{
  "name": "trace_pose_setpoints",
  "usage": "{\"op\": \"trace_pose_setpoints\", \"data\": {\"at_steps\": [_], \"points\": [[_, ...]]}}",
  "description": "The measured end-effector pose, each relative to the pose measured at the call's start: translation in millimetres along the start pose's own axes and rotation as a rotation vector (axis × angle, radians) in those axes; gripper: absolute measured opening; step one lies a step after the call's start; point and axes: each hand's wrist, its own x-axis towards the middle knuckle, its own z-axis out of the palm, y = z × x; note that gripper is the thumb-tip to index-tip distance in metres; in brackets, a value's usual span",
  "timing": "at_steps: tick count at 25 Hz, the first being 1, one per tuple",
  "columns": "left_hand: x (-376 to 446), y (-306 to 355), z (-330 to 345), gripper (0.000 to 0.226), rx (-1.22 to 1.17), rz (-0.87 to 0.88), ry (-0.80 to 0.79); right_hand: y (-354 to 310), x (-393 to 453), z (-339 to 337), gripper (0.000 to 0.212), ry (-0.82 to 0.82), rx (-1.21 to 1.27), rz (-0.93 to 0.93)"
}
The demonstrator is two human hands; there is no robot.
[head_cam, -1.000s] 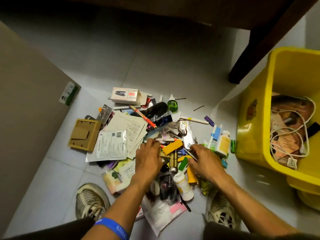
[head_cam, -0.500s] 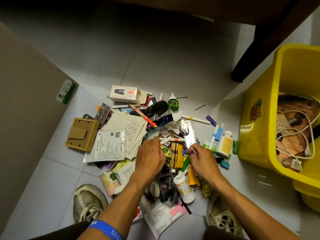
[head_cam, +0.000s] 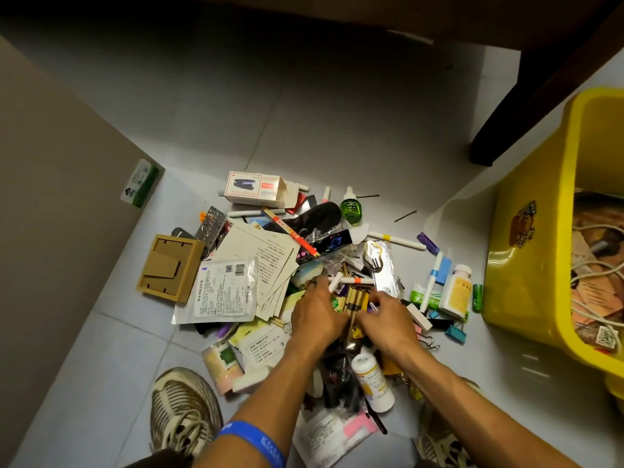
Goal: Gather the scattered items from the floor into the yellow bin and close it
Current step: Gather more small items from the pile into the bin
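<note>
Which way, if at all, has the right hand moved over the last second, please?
Yes: the right hand shifted left, away from the yellow-labelled pill bottle, toward the left hand.

- The left hand (head_cam: pixel 317 319) is stretched out in front, palm down, with the back of the hand facing up.
- Its fingers (head_cam: pixel 320 288) are bent down and hold a small white stick.
- The left arm comes up from the bottom, and a blue band (head_cam: pixel 254 441) goes round the wrist.
- The right hand (head_cam: pixel 385 320) is just beside the left hand, almost touching it, palm down too.
- Its fingers (head_cam: pixel 376 302) are curled and pinch something thin and pale.
- The right arm comes in from the bottom right.
</note>
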Motion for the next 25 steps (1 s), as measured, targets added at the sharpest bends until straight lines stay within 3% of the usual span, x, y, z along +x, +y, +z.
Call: {"op": "trace_pose_setpoints", "data": {"at_steps": [3,6,9,12,14,18,20,23,25], "points": [[2,-5,-7,0.056,-0.188,-0.073,-0.072,-3,0,4,0.021,-0.091,0.254,0.160],[-2,-8,-15,0.018,-0.640,-0.202,-0.185,-9,-3,9,0.025,-0.332,0.731,0.308],[-7,-7,-19,0.022,-0.825,-0.216,-0.210,-16,-3,3,0.017,-0.435,0.920,0.283],[-20,13,-29,0.028,-1.038,-0.141,-0.247,-26,-7,-23,0.007,-0.394,1.000,0.215],[-32,40,-42,0.035,-1.141,-0.039,-0.291,-34,-19,-50,0.012,-0.360,1.086,0.159],[-60,122,-62,0.041,-1.272,0.123,-0.430,-29,-61,-136,0.031,-0.169,1.260,-0.080],[-73,177,-59,0.039,-1.236,0.157,-0.492,-19,-85,-187,0.023,0.046,1.244,-0.185],[-93,264,-43,0.038,-1.143,0.134,-0.578,0,-104,-253,0.015,0.465,1.035,-0.112],[-97,306,-34,0.038,-1.188,0.087,-0.628,15,-101,-278,0.010,0.558,0.998,-0.048]]}}
